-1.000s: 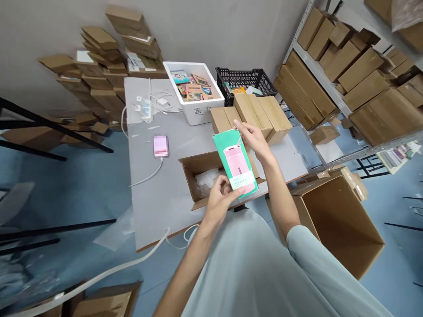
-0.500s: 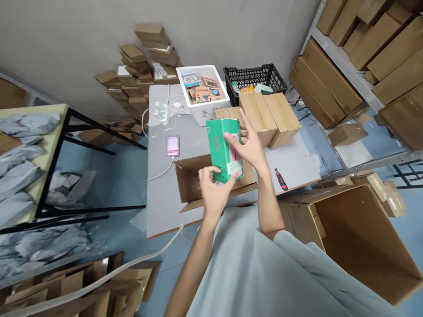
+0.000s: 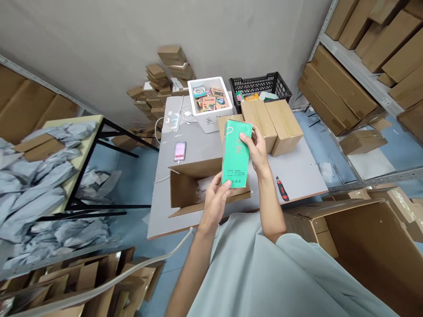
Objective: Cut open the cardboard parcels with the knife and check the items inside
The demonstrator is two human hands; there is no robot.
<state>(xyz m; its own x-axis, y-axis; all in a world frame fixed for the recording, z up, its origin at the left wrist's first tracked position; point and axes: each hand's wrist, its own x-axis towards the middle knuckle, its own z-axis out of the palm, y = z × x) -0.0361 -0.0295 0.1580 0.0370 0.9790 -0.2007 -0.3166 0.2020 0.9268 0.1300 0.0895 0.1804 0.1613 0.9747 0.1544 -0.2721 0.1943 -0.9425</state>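
Between my two hands is a green product box [image 3: 235, 158] with small dark print near its lower end, tilted upright above the table. My left hand [image 3: 215, 200] grips its lower left corner, thumb on the printed face. At its upper right edge, my right hand [image 3: 256, 147] closes around the side with the thumb on the front. Below and behind it stands an open cardboard carton [image 3: 185, 185], with pale, translucent packing material [image 3: 204, 187] inside. The green box hides part of that carton.
On the table [image 3: 205, 147] are a phone [image 3: 180, 151], a red and black utility knife [image 3: 282, 189], closed cartons [image 3: 284, 125] and a white foam bin [image 3: 211, 119] of small packs. A black crate [image 3: 261, 83] stands behind. A large open carton [image 3: 360, 233] is at my right.
The green box has been turned, so its plain printed face now fronts me instead of the pink and white side. My right hand shifted its grip, and the view swung slightly left.
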